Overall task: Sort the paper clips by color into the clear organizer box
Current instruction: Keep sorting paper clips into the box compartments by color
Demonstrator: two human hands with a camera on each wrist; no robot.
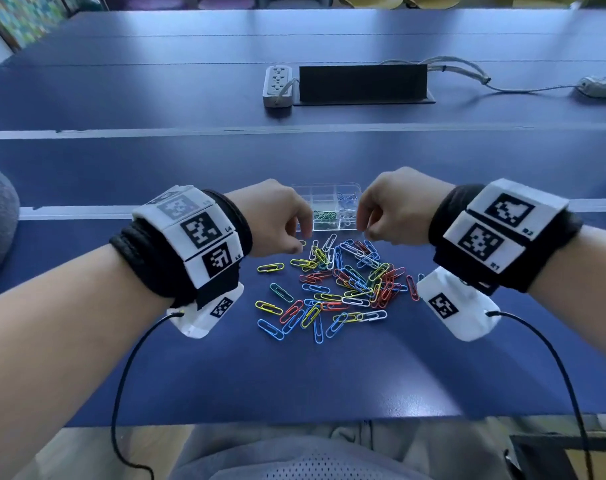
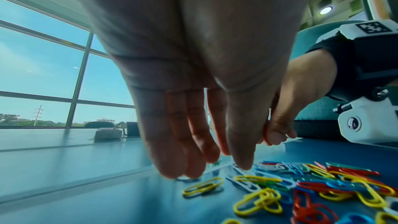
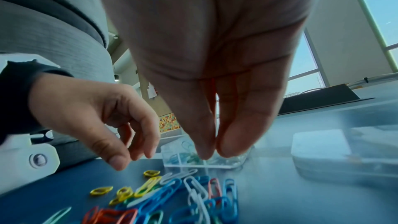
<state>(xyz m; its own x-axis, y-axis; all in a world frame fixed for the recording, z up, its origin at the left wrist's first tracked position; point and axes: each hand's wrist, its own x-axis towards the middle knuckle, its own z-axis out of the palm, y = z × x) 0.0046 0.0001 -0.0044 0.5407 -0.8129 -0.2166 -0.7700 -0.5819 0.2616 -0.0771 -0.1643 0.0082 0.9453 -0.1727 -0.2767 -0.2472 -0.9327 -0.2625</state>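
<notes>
My left hand [image 1: 277,216] hangs loose-fingered, grip empty, over the clips [image 1: 343,282] heaped at six o'clock of the box [image 1: 329,209] on the surface [image 1: 433,375], ready to pick, while my right hand [image 1: 395,209] pinches its grip narrow, holding what I cannot tell.

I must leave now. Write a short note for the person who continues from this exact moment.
Left hand: over the pile's far left edge, fingers hanging loosely, holding nothing visible.
Right hand: fingers pinched together near the organizer box; a held clip cannot be confirmed.
Box sits beyond the pile of paper clips; some green, blue and white clips are already in compartments.
Left: most clips, mixed colours, lie loose on the table.
</notes>
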